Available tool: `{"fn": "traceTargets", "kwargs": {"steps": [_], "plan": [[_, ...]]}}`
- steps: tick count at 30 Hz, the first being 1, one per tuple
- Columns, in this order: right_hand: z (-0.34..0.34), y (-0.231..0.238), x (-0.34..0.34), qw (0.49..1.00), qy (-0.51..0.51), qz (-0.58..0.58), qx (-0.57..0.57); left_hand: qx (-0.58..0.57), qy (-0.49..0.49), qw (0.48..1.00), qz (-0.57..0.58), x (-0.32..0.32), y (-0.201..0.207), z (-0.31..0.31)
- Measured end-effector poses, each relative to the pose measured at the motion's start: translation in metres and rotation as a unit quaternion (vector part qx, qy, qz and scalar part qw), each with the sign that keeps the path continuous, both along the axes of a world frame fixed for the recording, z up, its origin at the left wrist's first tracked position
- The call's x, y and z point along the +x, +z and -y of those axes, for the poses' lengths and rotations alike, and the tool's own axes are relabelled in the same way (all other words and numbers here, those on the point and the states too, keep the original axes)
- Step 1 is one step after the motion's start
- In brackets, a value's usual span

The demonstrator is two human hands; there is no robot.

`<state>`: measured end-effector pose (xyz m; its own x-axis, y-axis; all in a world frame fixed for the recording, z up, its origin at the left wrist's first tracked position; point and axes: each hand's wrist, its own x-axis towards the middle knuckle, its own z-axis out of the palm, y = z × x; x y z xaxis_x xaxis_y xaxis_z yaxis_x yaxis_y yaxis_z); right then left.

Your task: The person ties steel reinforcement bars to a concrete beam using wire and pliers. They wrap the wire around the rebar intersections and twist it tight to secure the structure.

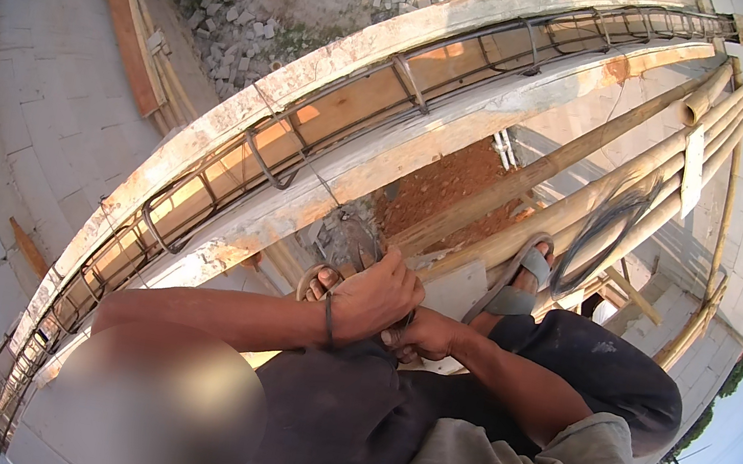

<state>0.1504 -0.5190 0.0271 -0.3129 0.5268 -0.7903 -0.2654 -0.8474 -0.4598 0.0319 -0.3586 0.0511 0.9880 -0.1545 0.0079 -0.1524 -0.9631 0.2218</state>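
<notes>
My left hand (377, 295), with a dark band on its wrist, is closed in front of my lap. Close against it, just below and to the right, my right hand (425, 335) is also closed. Something small and dark shows between the two hands, too hidden to name. Both hands are over my dark trousers (329, 414), between my bent knees. Beyond them runs a long wooden formwork trough (471, 116) with a steel rebar cage (407, 84) inside it. The hands are apart from the cage.
My sandalled foot (521, 283) rests by several bamboo poles (584, 210), with a coil of dark wire (611, 225) on them. Red soil (448, 191) and broken rubble (261, 14) lie far below. A pale block wall (23, 121) stands at left.
</notes>
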Motion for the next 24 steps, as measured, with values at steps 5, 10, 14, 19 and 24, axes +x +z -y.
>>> {"fn": "traceTargets", "kwargs": {"steps": [5,10,14,19,24], "plan": [[-0.008,-0.003,0.035,0.953,0.011,-0.276,-0.12,-0.159,-0.059,0.985,-0.028,0.009,-0.021,-0.007],[-0.005,0.041,0.02,0.929,0.101,0.322,0.152,-0.231,-0.119,0.936,-0.237,0.043,-0.011,-0.021],[-0.006,0.051,-0.013,0.889,0.13,0.438,0.046,-0.279,-0.166,0.864,-0.384,0.07,-0.002,-0.032],[-0.006,0.027,-0.01,0.973,0.085,0.214,-0.035,-0.325,-0.071,0.868,-0.367,0.057,0.001,-0.049],[0.008,0.0,0.019,0.93,-0.064,-0.324,-0.161,-0.324,0.074,0.94,0.072,0.014,0.021,-0.027]]}}
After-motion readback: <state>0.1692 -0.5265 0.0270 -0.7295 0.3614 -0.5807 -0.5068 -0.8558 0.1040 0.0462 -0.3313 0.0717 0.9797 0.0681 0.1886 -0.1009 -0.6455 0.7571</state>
